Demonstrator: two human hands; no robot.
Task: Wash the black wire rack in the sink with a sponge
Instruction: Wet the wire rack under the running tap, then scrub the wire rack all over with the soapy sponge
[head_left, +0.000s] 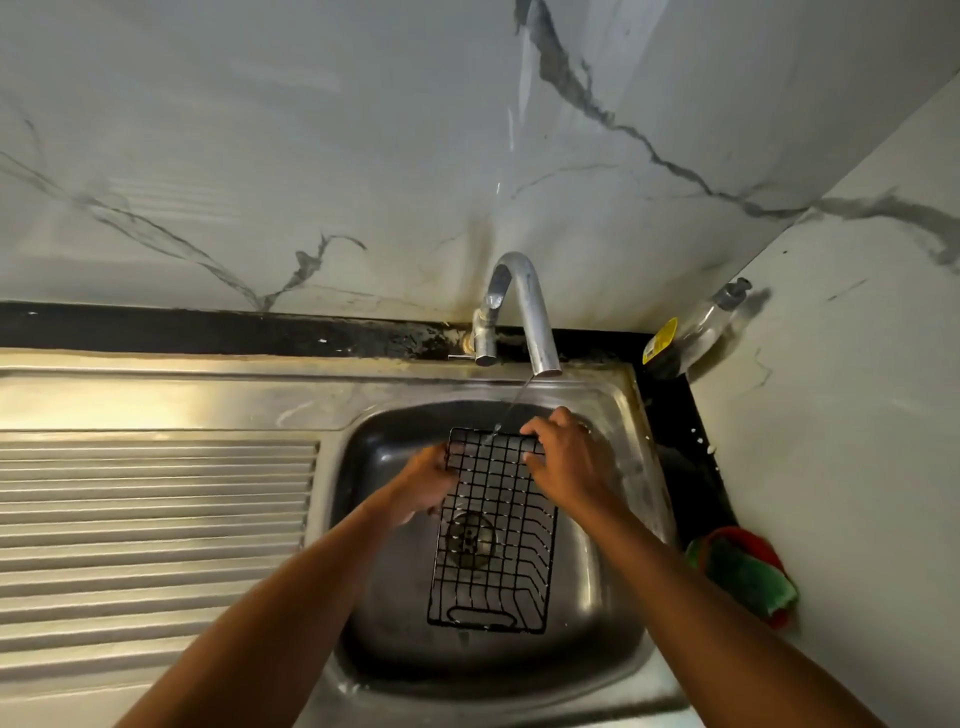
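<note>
The only label in sight is the yellow one (660, 340) on the clear bottle (693, 332) leaning in the corner at the upper right of the sink; its print is too small to read. Nothing else carries writing you could make out.

At the right edge of the frame, on the pale counter beside the basin, lies the green and red sponge (743, 574), well apart from both of your hands. The curved metal faucet (524, 306) stands at the centre of the frame, and a thin stream of water (511, 408) falls from its spout onto the far end of the rack. The ribbed drainboard (156, 519) fills the left of the frame. The round drain (470, 538) shows through the mesh.

The black wire rack (493, 530) is over the steel sink (613, 545), in the lower middle of the frame, with its far end raised under the spout and its handle end low toward you.

Your left hand (423, 480) grips the rack's left edge near the far end, with its fingers curled around the wire. Your right hand (569, 457) holds the far right corner, with the fingers curled over the top edge and the thumb pressed against the mesh.
</note>
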